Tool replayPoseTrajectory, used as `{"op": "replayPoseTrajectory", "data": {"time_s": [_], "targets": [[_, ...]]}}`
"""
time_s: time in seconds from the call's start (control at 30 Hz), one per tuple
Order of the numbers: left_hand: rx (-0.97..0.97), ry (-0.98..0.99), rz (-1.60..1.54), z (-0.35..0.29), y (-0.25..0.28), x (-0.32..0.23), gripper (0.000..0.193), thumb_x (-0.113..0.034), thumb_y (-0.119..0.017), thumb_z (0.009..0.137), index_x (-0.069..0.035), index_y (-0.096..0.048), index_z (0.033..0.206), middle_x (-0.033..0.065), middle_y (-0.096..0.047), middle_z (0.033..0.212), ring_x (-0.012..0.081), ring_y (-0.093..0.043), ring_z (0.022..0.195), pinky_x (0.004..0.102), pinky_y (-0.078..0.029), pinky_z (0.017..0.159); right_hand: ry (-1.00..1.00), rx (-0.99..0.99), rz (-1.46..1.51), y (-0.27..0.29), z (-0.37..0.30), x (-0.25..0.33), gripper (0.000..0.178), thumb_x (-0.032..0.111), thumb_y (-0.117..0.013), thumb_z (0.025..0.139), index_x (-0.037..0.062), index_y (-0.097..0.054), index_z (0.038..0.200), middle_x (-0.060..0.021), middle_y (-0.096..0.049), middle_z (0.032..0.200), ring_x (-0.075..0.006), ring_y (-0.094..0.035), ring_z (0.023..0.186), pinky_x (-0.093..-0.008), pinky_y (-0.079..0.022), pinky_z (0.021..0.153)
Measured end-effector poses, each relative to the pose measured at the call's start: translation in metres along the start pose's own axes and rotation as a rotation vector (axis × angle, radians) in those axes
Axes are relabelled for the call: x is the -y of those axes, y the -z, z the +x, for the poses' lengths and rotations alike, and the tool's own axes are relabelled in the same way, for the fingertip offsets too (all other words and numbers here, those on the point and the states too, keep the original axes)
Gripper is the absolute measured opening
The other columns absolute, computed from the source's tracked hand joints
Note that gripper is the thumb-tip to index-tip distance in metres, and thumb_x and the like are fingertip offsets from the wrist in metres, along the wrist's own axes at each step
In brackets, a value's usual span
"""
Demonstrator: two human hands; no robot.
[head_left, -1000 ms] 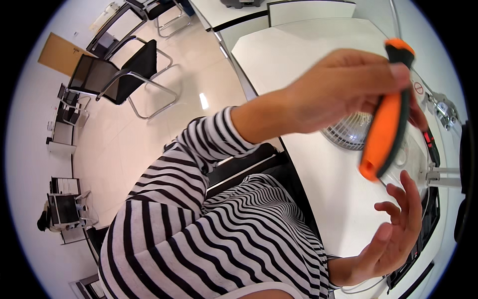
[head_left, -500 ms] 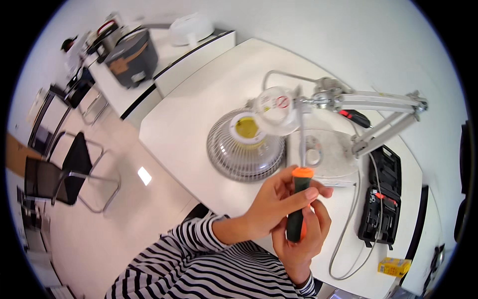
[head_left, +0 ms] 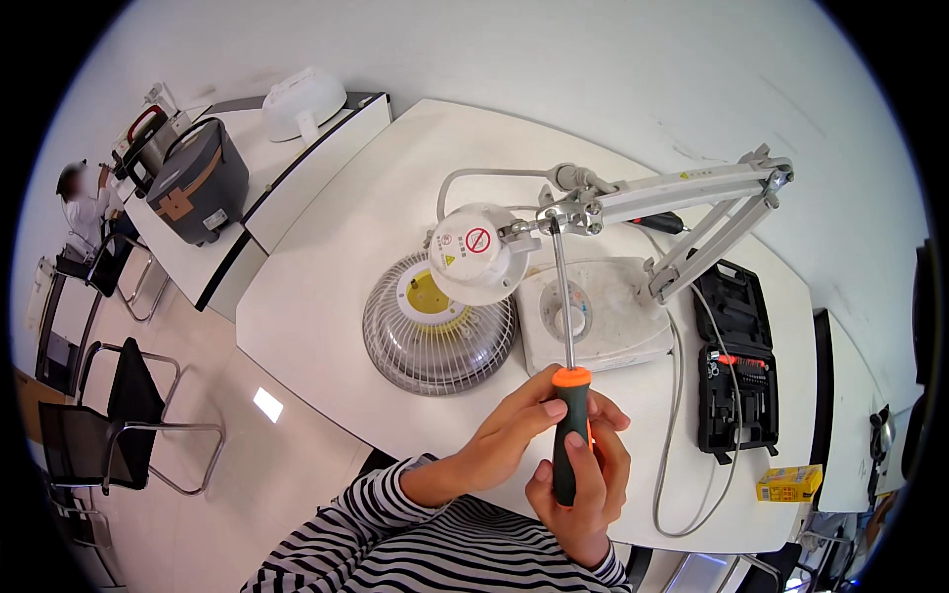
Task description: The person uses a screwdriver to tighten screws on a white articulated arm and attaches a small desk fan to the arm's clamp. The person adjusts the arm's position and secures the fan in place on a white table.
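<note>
The person is gripping the screwdriver (head_left: 565,415) with both hands, the left hand (head_left: 514,427) pinching its orange collar and the right hand (head_left: 583,484) wrapped round the dark handle. Its tip is sitting at the desk lamp's arm joint (head_left: 573,211), above the white table (head_left: 336,296). Doing this well likely means keeping the shaft in line with the screw and pressing steadily so the tip is not slipping out.

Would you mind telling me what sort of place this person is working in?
Probably an office or classroom used as a repair bench: white tables, an open black bit case and small appliances, such as a fan grille and a rice cooker.
</note>
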State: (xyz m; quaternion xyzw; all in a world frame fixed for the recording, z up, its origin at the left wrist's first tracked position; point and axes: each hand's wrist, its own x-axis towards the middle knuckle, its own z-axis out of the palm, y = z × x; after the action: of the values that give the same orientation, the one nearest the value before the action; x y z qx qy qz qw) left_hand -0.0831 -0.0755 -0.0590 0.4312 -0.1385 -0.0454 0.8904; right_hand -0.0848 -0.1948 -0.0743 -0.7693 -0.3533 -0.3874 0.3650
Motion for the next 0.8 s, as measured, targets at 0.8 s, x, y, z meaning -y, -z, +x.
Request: {"op": "replayPoseTrajectory", "data": {"time_s": [0.8], "targets": [[0.032,0.085,-0.178,0.0,0.006,-0.004,0.036,-0.017,-0.042,0.09,0.004,-0.045,0.119,0.0123,-0.051,0.116,0.0132,-0.049,0.098,0.0247,-0.04,0.081,-0.699,0.092,0.752,0.022,0.03,0.018,0.039,0.02,-0.049,0.087,-0.0061,-0.042,0.115,-0.0136,-0.058,0.08,-0.0065,-0.047,0.049,-0.0191,-0.038,0.045]]}}
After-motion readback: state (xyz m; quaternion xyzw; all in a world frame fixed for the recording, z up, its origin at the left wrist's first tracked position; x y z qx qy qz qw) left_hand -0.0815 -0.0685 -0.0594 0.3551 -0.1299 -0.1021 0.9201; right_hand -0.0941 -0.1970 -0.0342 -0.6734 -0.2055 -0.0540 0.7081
